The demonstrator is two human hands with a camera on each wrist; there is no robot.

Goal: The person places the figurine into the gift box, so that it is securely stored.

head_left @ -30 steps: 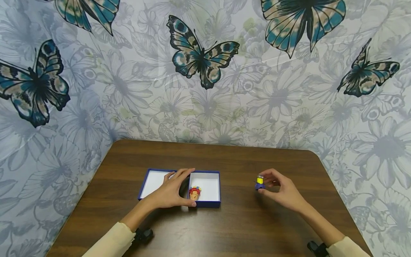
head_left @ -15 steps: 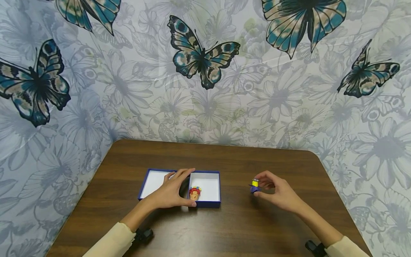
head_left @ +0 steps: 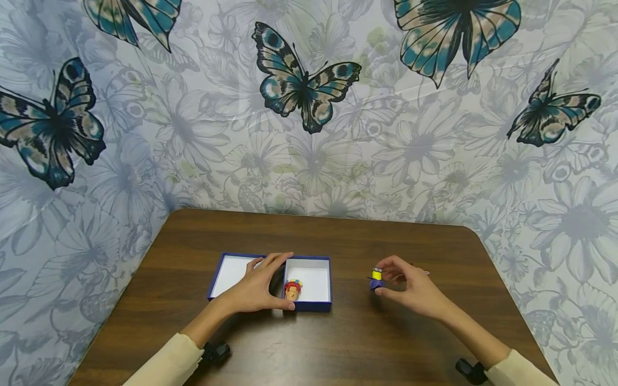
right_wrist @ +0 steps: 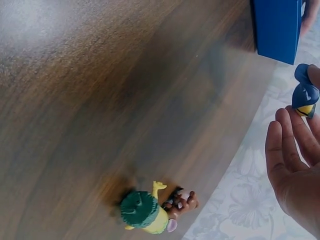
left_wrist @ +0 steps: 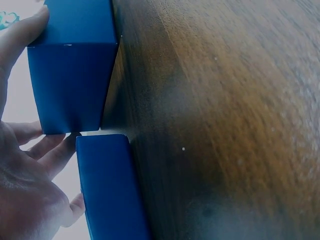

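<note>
My left hand (head_left: 253, 289) spans the left end of an open blue box (head_left: 313, 306) with a white inside, thumb on the front wall and fingertips at the back. Inside it, against the left wall, lies a small toy figure (head_left: 292, 290) with a red top and tan lower part. My right hand (head_left: 417, 292) pinches a yellow and blue Minion figurine (head_left: 376, 280) between thumb and fingers, upright, to the right of the box. In the right wrist view this figurine (right_wrist: 305, 97) is near the box's blue corner (right_wrist: 277, 32).
A shallower blue-edged lid or tray (head_left: 232, 272) with a white inside lies left of the box, partly under my left hand. In the right wrist view, a green and yellow figurine (right_wrist: 142, 210) and a brown one (right_wrist: 187, 200) are on the wooden table (head_left: 347, 343). A butterfly-print cloth (head_left: 309, 177) hangs behind.
My right hand has moved left toward the box, carrying the Minion figurine slightly lower in the head view. The left hand and the box have stayed in place.
</note>
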